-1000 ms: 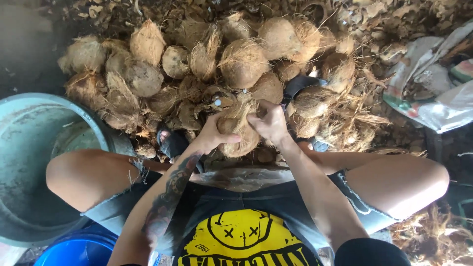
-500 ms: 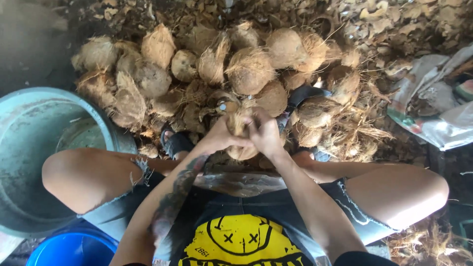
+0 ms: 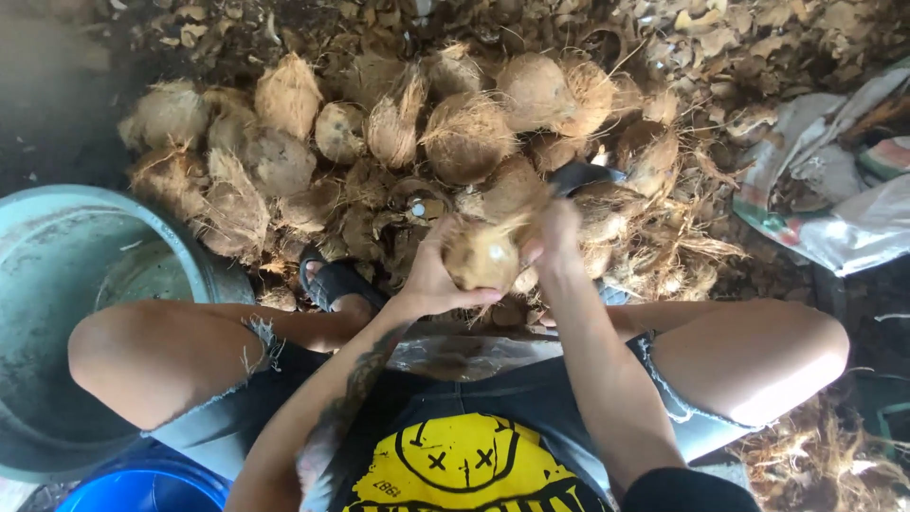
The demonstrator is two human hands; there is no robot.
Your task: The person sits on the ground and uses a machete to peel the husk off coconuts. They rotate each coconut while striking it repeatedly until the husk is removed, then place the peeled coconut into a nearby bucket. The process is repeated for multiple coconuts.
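Since half a second ago the coconut (image 3: 481,254) has come up a little off the heap and turned, so a paler, barer patch of shell now faces the camera, and both hands have shifted round it. The left hand (image 3: 431,275) cups it from below and the side, fingers curled shut against the fibre; the right hand (image 3: 557,237) closes over its right edge, thumb pressed in where loose husk hangs. By the look of it the work in hand is stripping the last fibre from the nut, held above the knees; the next pull would seem to call for a firm pinch on the ragged strands while the left hand braces the round shell. Ahead lies a pile of husked coconuts (image 3: 379,133), brown, hairy and egg-shaped, on ground littered with dry husk scraps (image 3: 720,38). A worn grey-green tub (image 3: 66,284) stands at left, a blue bucket (image 3: 142,488) beneath it, and a crumpled woven sack (image 3: 834,199) lies at right.
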